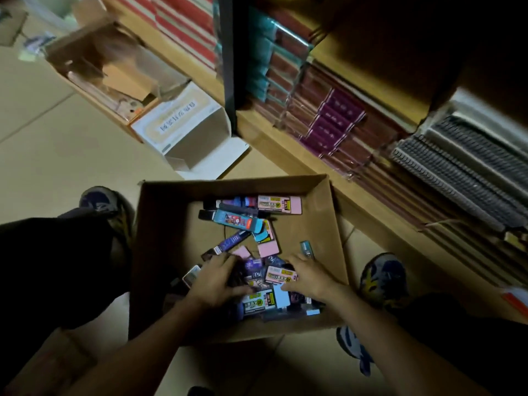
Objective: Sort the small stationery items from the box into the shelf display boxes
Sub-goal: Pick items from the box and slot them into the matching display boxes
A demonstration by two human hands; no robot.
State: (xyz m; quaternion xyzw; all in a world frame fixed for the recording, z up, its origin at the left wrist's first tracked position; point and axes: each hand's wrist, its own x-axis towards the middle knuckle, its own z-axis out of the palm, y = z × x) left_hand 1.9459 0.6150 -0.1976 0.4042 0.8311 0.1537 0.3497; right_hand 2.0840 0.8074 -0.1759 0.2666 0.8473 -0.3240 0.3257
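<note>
An open cardboard box [160, 224] sits on the floor between my feet. Inside lie several small stationery packs in pink, blue, purple and black [257, 212]. My left hand [217, 281] rests palm down on the near pile, fingers curled over dark purple packs. My right hand [308, 277] lies beside it on the right, fingertips touching a pink labelled pack [278, 277] and a light blue pack [281, 295]. Whether either hand grips a pack is hidden by the fingers. A white display box [183, 124] stands open on the floor by the shelf.
A wooden shelf unit [285, 138] runs along the right, filled with purple, teal and spiral-bound notebooks. A second cardboard box [85, 52] lies open at the upper left. My shoes [383, 278] flank the box on a tiled floor.
</note>
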